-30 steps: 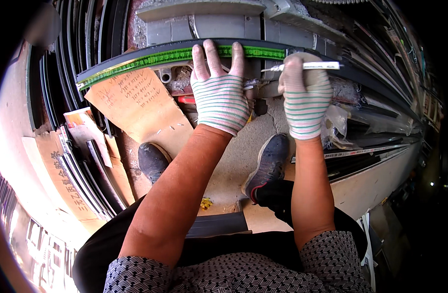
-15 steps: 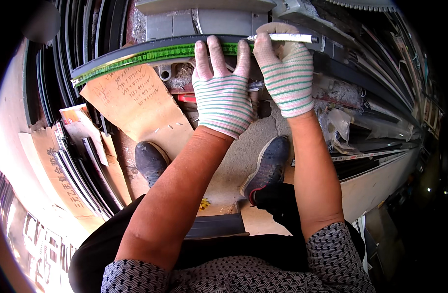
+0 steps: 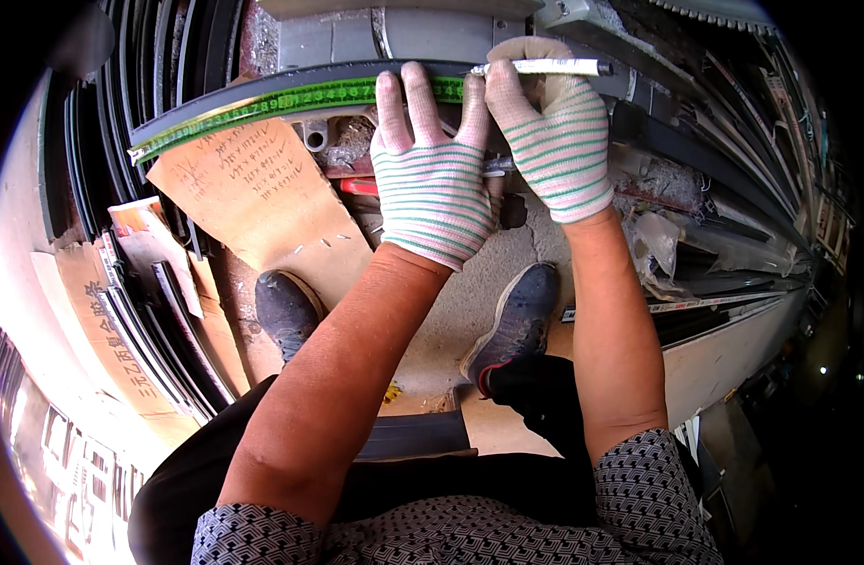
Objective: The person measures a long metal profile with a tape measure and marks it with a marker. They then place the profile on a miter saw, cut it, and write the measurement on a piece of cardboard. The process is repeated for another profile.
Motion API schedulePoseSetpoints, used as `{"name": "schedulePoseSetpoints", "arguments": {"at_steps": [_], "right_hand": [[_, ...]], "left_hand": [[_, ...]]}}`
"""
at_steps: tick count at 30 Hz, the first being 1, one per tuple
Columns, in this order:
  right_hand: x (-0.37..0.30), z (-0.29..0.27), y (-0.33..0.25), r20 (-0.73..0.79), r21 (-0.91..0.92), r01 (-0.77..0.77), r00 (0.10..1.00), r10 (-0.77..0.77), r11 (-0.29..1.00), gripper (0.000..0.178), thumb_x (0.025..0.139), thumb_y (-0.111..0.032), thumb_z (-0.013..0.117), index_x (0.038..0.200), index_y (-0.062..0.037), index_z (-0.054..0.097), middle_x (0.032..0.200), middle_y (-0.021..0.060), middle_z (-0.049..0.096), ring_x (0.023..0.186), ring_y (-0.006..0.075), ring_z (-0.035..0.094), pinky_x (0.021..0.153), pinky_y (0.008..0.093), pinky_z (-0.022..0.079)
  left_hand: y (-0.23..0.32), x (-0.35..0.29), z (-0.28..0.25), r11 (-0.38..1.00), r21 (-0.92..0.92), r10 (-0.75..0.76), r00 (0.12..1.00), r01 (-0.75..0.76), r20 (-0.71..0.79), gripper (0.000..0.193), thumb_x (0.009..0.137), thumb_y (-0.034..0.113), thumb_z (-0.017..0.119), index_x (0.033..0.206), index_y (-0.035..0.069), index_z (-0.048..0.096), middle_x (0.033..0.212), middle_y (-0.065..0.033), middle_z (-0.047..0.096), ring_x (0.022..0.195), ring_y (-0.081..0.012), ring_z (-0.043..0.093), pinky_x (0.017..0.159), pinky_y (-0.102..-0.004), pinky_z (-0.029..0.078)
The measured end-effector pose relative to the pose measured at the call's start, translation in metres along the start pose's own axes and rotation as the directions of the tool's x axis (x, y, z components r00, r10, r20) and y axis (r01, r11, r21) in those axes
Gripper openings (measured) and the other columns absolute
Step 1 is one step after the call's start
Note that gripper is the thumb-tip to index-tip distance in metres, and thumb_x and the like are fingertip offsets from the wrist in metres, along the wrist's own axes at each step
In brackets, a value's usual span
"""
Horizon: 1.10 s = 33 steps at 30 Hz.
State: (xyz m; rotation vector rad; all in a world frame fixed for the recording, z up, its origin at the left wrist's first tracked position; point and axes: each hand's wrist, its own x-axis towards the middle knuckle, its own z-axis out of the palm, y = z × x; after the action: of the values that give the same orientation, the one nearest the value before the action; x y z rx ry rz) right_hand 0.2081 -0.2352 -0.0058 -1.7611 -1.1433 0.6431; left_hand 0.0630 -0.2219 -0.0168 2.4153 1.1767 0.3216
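Note:
A long dark strip (image 3: 305, 79) lies crosswise in front of me, with a green tape measure (image 3: 234, 111) stretched along its near side. My left hand (image 3: 432, 188), in a white knit glove with green stripes, lies over the tape with its fingers spread. Its fingertips press on the tape and strip, and its thumb is not clearly seen. Beside it, my right hand (image 3: 556, 141), gloved alike, is closed around a white marker pen (image 3: 564, 67) with a black end. The pen's tip points left, at the strip just beyond the left hand's fingers.
Brown cardboard (image 3: 253, 188) with handwriting lies under the strip's left part. A red tool (image 3: 359, 186) sits beside my left hand. Dark strips (image 3: 182, 320) stand in bundles at left, more profiles (image 3: 733, 141) at right. A toothed blade (image 3: 715, 11) shows at top right.

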Motion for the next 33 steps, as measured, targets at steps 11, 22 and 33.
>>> {"name": "schedulePoseSetpoints", "arguments": {"at_steps": [11,22,33], "right_hand": [[0.0008,-0.0014,0.0020,0.024,-0.055,0.016,1.000,-0.015,0.998,0.022,0.098,-0.024,0.068,0.110,-0.0063,0.069,0.095,0.0111,0.076,0.089,0.0216,0.076,0.079,0.0325,0.061],[0.0024,-0.0016,0.0037,0.018,-0.087,0.024,1.000,-0.022,0.996,0.023,0.097,-0.027,0.069,0.108,-0.0066,0.070,0.095,0.0107,0.075,0.089,0.0214,0.075,0.081,0.0329,0.060],[0.0024,-0.0011,0.0027,0.021,-0.085,0.013,1.000,-0.011,0.996,0.025,0.096,-0.028,0.070,0.108,-0.0065,0.071,0.096,0.0108,0.075,0.090,0.0226,0.075,0.082,0.0333,0.060]], "left_hand": [[-0.0010,0.0001,0.0026,1.000,0.006,-0.001,1.000,0.001,0.004,0.086,0.080,0.032,0.070,0.158,0.018,0.037,0.156,-0.0388,0.023,0.144,-0.0616,0.019,0.117,-0.0656,0.025],[-0.0016,0.0001,0.0057,0.998,0.055,0.030,0.998,-0.027,-0.055,0.087,0.075,0.032,0.072,0.154,0.012,0.041,0.155,-0.0374,0.026,0.143,-0.0598,0.025,0.104,-0.0651,0.038],[-0.0023,-0.0002,0.0068,0.998,0.061,0.029,0.998,-0.026,-0.053,0.086,0.076,0.032,0.072,0.154,0.011,0.041,0.155,-0.0375,0.026,0.143,-0.0599,0.024,0.104,-0.0658,0.038]]}}
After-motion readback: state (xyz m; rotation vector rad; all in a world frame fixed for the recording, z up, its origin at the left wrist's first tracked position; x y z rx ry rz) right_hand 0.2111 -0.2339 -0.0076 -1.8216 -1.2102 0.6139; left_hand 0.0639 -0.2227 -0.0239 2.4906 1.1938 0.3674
